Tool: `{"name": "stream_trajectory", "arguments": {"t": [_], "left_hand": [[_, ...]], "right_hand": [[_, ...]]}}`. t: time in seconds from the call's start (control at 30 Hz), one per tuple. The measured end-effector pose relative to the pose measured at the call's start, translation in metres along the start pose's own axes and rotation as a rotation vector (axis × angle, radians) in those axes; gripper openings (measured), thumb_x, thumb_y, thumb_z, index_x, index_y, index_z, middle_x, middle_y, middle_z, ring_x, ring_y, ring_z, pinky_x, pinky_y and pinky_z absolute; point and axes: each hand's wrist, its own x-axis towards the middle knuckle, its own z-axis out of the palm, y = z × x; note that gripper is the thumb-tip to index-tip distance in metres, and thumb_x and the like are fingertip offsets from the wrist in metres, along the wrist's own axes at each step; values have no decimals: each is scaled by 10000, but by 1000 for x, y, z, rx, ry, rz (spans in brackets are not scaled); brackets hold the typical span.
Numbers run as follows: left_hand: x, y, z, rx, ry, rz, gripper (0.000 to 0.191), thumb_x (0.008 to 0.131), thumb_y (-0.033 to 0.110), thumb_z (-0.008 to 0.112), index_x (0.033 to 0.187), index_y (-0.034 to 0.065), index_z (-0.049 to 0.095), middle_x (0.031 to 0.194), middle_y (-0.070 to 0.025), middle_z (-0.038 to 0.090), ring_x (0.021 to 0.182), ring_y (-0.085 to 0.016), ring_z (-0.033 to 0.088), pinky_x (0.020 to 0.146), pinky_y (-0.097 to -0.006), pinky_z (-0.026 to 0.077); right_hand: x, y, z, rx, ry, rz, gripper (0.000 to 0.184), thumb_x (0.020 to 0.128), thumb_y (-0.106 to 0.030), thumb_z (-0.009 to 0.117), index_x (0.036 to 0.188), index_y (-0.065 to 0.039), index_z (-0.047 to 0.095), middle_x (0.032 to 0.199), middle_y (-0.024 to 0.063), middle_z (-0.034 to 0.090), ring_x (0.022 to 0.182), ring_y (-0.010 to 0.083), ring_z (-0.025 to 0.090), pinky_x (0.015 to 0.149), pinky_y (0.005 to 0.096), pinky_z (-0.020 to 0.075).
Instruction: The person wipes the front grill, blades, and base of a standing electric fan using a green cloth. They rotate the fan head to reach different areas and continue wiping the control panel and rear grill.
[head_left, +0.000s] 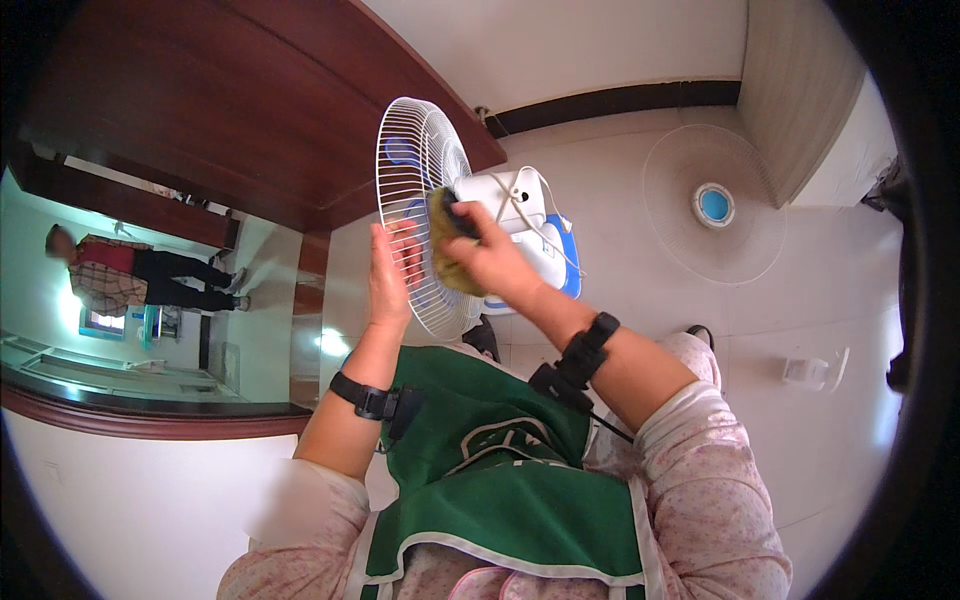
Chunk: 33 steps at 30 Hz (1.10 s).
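An electric fan with blue blades and a white body stands before me, its cord looped round the motor housing. My left hand rests against the outer side of the white wire rear guard, some fingers showing behind the wires. In my right hand is a yellow-green cloth with a dark part near the fingertips, pressed to the guard's other side beside the motor housing. Below the housing the white and blue base is partly hidden by my right forearm.
The round front guard with a blue centre lies on the tiled floor at the right. Nearer me is a clear plastic container. A dark red wooden door is at the upper left; beyond the doorway stands a person.
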Motion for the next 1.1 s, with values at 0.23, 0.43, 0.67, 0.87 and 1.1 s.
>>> {"name": "stream_trajectory", "arguments": {"t": [0.23,0.43,0.67,0.87,1.1], "left_hand": [[-3,0,1,-534,-473,-64,675,918,626,277,1332,108,403,1097,-40,548,996,-135,520,924,-299,403],[-15,6,19,-350,-403,54,748,910,643,229,1452,128,220,1382,-82,387,1246,-208,386,1059,-349,271],[-10,-3,14,-224,-290,20,634,953,555,270,1440,150,261,1271,-71,484,1160,-175,469,972,-307,377],[-7,-6,13,-367,-283,-60,599,960,511,328,1431,144,281,1203,-54,512,1077,-160,499,934,-318,406],[-7,5,19,-60,-166,38,622,959,533,278,1420,115,291,1340,-139,433,1211,-234,436,1020,-402,367]], "right_hand": [[-36,-27,41,-376,33,-373,321,735,-87,625,1035,-49,516,1007,174,502,890,393,555,762,412,476],[-14,-9,16,-421,262,-239,351,722,-101,610,1048,-26,501,1013,220,533,902,420,553,772,440,467],[-26,-13,23,-365,160,-325,302,728,-85,602,1002,-56,477,982,203,483,867,426,544,744,472,465],[-36,0,21,-452,147,-284,300,736,-90,599,1011,-52,483,958,189,502,870,416,543,746,432,466],[-7,68,-3,-216,125,25,377,784,-197,579,1099,-39,445,1026,265,537,953,442,538,832,472,439]]}}
